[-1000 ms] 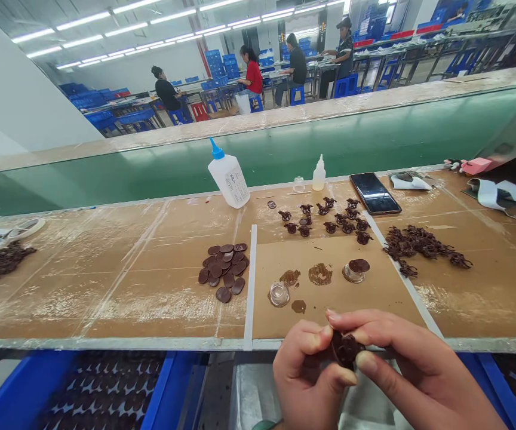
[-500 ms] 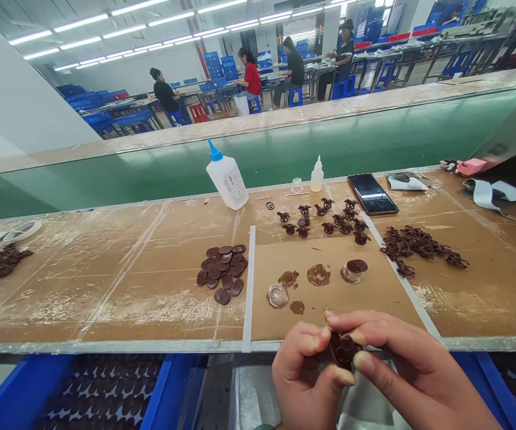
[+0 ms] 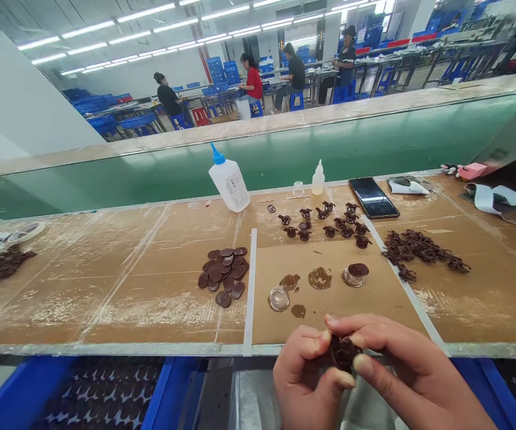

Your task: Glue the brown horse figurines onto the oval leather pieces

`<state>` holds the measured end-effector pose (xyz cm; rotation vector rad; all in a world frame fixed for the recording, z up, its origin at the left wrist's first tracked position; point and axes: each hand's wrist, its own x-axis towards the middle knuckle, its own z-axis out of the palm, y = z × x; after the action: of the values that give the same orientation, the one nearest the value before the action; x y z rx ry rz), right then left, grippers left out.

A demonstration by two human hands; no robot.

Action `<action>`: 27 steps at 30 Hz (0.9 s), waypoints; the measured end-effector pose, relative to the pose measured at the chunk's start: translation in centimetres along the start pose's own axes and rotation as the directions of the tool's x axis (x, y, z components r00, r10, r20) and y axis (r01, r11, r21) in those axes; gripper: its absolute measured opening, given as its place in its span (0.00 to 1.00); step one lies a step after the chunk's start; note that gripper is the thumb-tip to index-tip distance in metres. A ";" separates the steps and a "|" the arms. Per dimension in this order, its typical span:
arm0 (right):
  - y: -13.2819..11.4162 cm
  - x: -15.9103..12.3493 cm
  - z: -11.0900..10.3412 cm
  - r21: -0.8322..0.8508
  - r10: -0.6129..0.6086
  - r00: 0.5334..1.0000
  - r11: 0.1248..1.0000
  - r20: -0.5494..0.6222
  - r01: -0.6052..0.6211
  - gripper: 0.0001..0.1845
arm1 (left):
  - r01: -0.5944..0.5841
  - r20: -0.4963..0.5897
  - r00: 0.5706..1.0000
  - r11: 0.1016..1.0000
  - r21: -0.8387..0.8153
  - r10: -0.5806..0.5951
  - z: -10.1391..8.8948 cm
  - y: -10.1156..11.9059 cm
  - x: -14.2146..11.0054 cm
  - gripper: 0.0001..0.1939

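- Both hands are on one dark brown piece (image 3: 344, 353), just by the near edge of the bench (image 3: 172, 348).
- Left hand (image 3: 305, 373) has it pinched thumb-to-finger, right hand (image 3: 401, 361) pinches the other side — my guess is that stops something so small from twisting. Fingers hide most of it, so I can't make out the detail.
- Heap of oval discs (image 3: 214, 273) left of a white tape strip (image 3: 249, 292), tangled brown bits (image 3: 423, 247) over on the right. Probably one kind per hand.
- One loose disc (image 3: 358, 270) sits on top of a clear round dish (image 3: 353, 280), maybe so it's easy to grab.
- Little figures (image 3: 362, 242) stand farther back, with the blue-capped bottle (image 3: 230, 186) and small nozzle bottle (image 3: 318, 180) behind — out of elbow range, I'd say.
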<state>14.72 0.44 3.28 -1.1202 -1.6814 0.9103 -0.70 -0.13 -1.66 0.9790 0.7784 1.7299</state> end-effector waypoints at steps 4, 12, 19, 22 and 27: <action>0.2 -0.1 0.1 0.021 0.028 1.000 0.999 0.003 -0.028 0.05 | 0.029 -0.045 0.999 1.000 -0.010 -0.030 0.0 0.0 -0.3 0.14; 0.1 0.1 0.0 0.032 0.017 1.000 0.999 0.019 -0.018 0.05 | 0.010 -0.103 0.995 0.999 -0.032 -0.014 0.3 -1.0 -0.6 0.15; -0.2 0.0 -0.3 0.037 0.004 1.000 0.999 0.012 -0.005 0.05 | -0.049 -0.042 0.998 0.998 -0.044 0.048 -0.1 -1.8 -0.7 0.14; -0.3 0.0 -0.3 0.021 -0.005 1.000 1.000 0.012 0.005 0.06 | -0.046 -0.036 0.998 0.998 -0.033 0.045 0.0 -1.4 -0.7 0.14; -0.4 -0.1 -0.3 0.000 -0.009 1.000 1.000 0.015 0.009 0.05 | -0.077 -0.052 0.996 0.997 -0.004 0.077 0.5 -0.7 -0.4 0.14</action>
<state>14.93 0.27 3.67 -1.1078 -1.6971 0.9154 0.16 -0.23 -2.15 0.9743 0.7774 1.8294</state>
